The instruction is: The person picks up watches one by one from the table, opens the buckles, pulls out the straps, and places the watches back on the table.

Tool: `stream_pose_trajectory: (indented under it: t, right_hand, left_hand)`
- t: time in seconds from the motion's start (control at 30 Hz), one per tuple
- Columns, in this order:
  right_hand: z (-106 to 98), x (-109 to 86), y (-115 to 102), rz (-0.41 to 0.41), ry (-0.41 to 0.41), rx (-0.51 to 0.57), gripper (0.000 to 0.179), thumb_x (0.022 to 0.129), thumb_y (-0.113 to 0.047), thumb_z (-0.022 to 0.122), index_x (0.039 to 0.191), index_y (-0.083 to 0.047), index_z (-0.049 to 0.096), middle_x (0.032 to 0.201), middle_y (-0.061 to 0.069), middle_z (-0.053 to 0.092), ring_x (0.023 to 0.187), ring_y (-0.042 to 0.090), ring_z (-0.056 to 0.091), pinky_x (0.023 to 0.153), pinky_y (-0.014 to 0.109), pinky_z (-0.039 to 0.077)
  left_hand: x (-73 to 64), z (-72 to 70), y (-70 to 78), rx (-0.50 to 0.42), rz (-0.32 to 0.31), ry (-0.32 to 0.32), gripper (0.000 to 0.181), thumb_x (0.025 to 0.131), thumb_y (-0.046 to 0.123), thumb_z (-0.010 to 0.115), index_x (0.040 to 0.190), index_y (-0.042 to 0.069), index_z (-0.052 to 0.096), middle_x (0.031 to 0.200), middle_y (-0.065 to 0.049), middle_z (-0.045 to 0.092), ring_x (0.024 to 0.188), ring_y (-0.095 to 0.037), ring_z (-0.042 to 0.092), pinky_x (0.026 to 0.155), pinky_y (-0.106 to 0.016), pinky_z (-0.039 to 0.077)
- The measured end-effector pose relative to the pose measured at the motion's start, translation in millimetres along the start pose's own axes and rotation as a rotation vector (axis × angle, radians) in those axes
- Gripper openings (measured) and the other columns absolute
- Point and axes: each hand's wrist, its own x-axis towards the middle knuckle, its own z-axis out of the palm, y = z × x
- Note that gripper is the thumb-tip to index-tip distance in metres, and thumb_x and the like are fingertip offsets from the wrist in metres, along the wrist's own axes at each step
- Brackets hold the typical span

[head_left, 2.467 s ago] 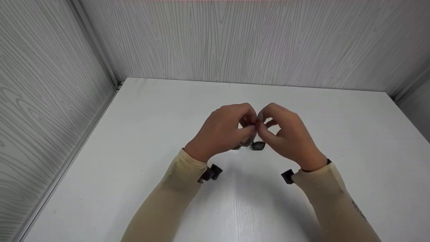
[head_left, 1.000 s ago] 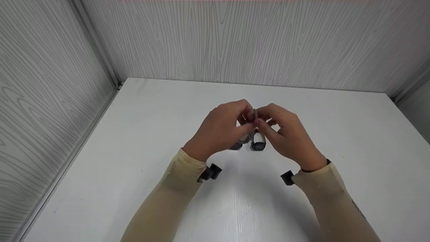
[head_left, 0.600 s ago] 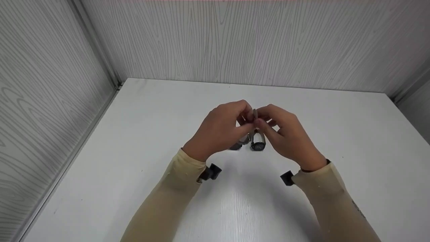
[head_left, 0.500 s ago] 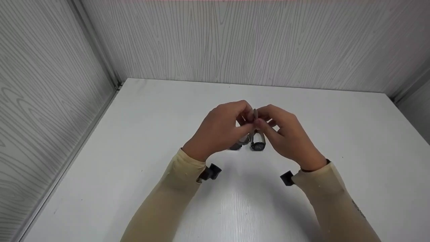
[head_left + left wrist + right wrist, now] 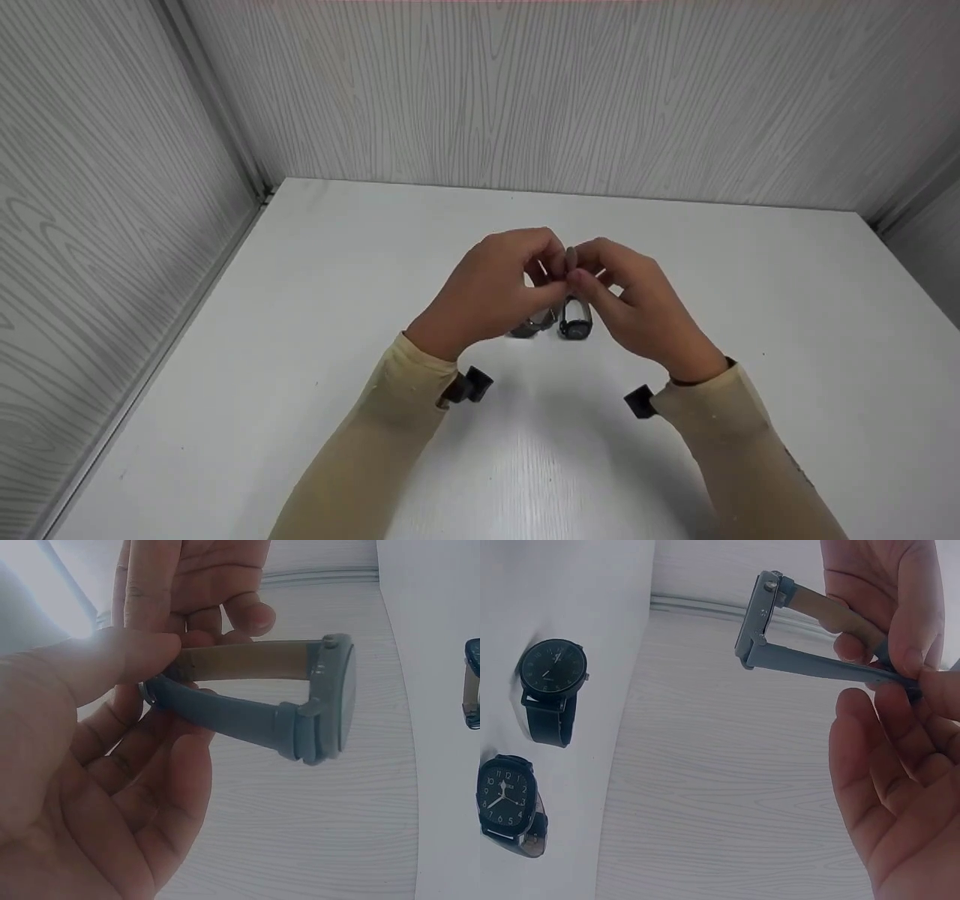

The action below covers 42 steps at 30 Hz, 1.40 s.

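Observation:
A wristwatch point(image 5: 337, 701) with a blue-grey strap, brown on its inner side, hangs from my fingers with its strap formed into a loop. My left hand point(image 5: 499, 281) pinches the strap at its joined ends, the thumb pressing on it in the left wrist view. My right hand point(image 5: 634, 292) pinches the same place from the other side. A thin grey strap end point(image 5: 571, 259) sticks up between the fingertips in the head view. Metal of the buckle point(image 5: 148, 693) peeks out beside my left thumb; fingers hide most of it. The watch case point(image 5: 757, 619) is turned side-on.
Two more watches lie on the white table point(image 5: 337, 262) below my hands: one with a round black dial point(image 5: 553, 667), one with a squarish dark dial point(image 5: 508, 795). Grey wood-grain panels point(image 5: 525, 90) close off the back and sides. Dark wrist-camera blocks point(image 5: 641, 402) jut inward.
The strap end, hidden 2.5 seconds ago, stands up between the fingertips from one second ago on. Both hands keep their pinch and have barely moved in the last half second.

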Motion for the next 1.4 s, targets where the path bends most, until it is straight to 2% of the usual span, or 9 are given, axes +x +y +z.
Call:
stream_pose_trajectory:
  t: [0.13, 0.3, 0.57, 0.77, 0.93, 1.17, 1.4]
  right_hand:
    - [0.9, -0.4, -0.4, -0.007, 0.003, -0.001, 0.005, 0.104, -0.001, 0.065, 0.109, -0.003, 0.064, 0.097, -0.001, 0.069, 0.089, 0.015, 0.065, 0.074, 0.032, 0.053]
    - [0.8, 0.0, -1.3, -0.003, 0.002, 0.005, 0.008, 0.104, -0.001, 0.065, 0.112, -0.003, 0.065, 0.098, -0.001, 0.069, 0.088, 0.015, 0.065, 0.074, 0.03, 0.053]
    - [1.1, 0.6, -0.7, -0.011, 0.03, -0.006, 0.009, 0.105, 0.0, 0.064, 0.114, -0.001, 0.065, 0.099, 0.0, 0.07, 0.086, 0.021, 0.067, 0.073, 0.028, 0.053]
    - [2.1, 2.0, -1.7, -0.001, 0.054, -0.017, 0.009, 0.105, 0.001, 0.064, 0.113, 0.0, 0.064, 0.099, 0.003, 0.069, 0.086, 0.017, 0.066, 0.073, 0.028, 0.053]
    - [2.0, 2.3, -1.9, 0.029, 0.073, -0.003, 0.008, 0.104, 0.001, 0.064, 0.112, 0.001, 0.064, 0.102, 0.004, 0.069, 0.092, 0.015, 0.066, 0.077, 0.028, 0.056]
    - [1.7, 1.7, 0.0, 0.04, 0.1, 0.103, 0.005, 0.104, 0.004, 0.063, 0.109, 0.005, 0.063, 0.099, 0.007, 0.068, 0.091, 0.015, 0.067, 0.077, 0.029, 0.06]
    - [1.1, 1.8, -1.7, 0.088, 0.094, 0.13, 0.011, 0.106, -0.006, 0.065, 0.107, 0.005, 0.066, 0.094, 0.004, 0.068, 0.082, 0.016, 0.066, 0.073, 0.027, 0.059]
  left_hand:
    - [-0.4, -0.2, 0.3, -0.008, 0.001, -0.013, 0.009, 0.096, 0.014, 0.075, 0.095, 0.013, 0.067, 0.092, 0.006, 0.066, 0.083, -0.006, 0.063, 0.078, -0.026, 0.053]
    - [-0.8, -0.7, 0.8, -0.017, 0.003, -0.007, 0.012, 0.096, 0.013, 0.077, 0.093, 0.013, 0.065, 0.091, 0.005, 0.065, 0.085, -0.006, 0.064, 0.078, -0.026, 0.053]
    - [-1.7, 0.3, -0.9, -0.01, 0.027, 0.056, 0.014, 0.096, 0.016, 0.079, 0.09, 0.013, 0.067, 0.089, 0.007, 0.067, 0.085, -0.003, 0.067, 0.076, -0.025, 0.055]
    - [-2.0, 1.1, -0.6, 0.031, 0.068, 0.101, 0.017, 0.096, 0.014, 0.079, 0.083, 0.013, 0.068, 0.087, 0.007, 0.073, 0.081, -0.001, 0.068, 0.068, -0.024, 0.054]
    - [-1.6, 1.0, -1.4, 0.022, 0.077, 0.08, 0.019, 0.098, 0.017, 0.079, 0.085, 0.012, 0.067, 0.089, 0.006, 0.074, 0.082, -0.001, 0.068, 0.068, -0.023, 0.056]
    - [-0.8, 1.6, -4.0, -0.004, 0.068, 0.03, 0.015, 0.101, 0.02, 0.076, 0.093, 0.011, 0.066, 0.095, 0.007, 0.074, 0.089, -0.003, 0.069, 0.069, -0.024, 0.056]
    - [-1.3, 0.1, -2.9, 0.065, 0.041, 0.053, 0.012, 0.1, 0.023, 0.075, 0.094, 0.012, 0.073, 0.094, 0.007, 0.075, 0.091, -0.007, 0.07, 0.075, -0.023, 0.056]
